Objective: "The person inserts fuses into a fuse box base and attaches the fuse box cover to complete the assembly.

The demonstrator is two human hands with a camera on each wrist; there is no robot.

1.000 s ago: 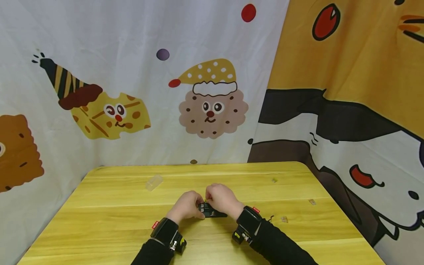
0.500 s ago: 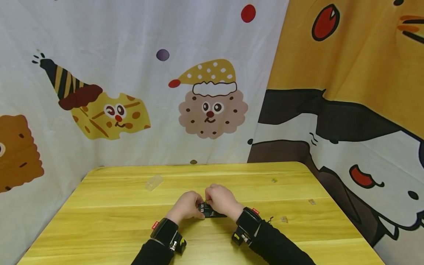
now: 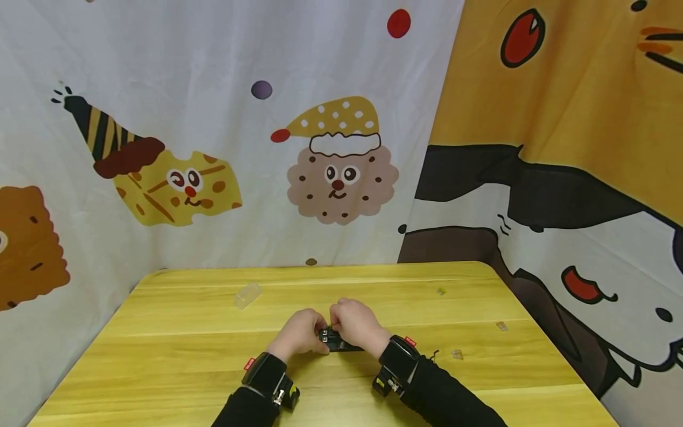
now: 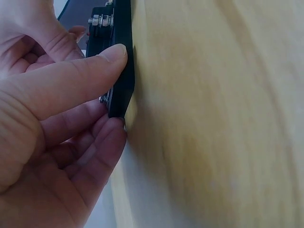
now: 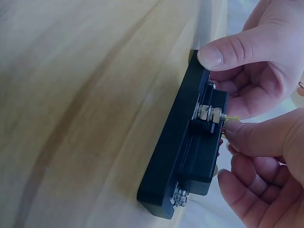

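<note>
A black rectangular block [image 5: 183, 137] with metal bolts and nuts [image 5: 209, 113] and small red dots along its top lies on the table. My left hand [image 3: 300, 333] grips one end of it, thumb on the near side; the left wrist view shows the fingertips [image 4: 114, 135] round that end. Close beside it, my right hand [image 3: 360, 323] pinches a thin yellow piece [image 5: 232, 118] at the block's upper side, by a bolt. Fingers hide most of that piece, so its kind is unclear. In the left wrist view the right hand [image 4: 45, 28] is partly cut off.
The yellow wood-grain table [image 3: 176, 356] carries a clear plastic box [image 3: 248, 295] at the back left. Small clear scraps [image 3: 457, 354] lie to the right, beyond the right forearm. A printed cloth [image 3: 203, 118] hangs behind the table.
The head view has tilted very slightly. Both hands stay at the black block, with no visible change in their hold.
</note>
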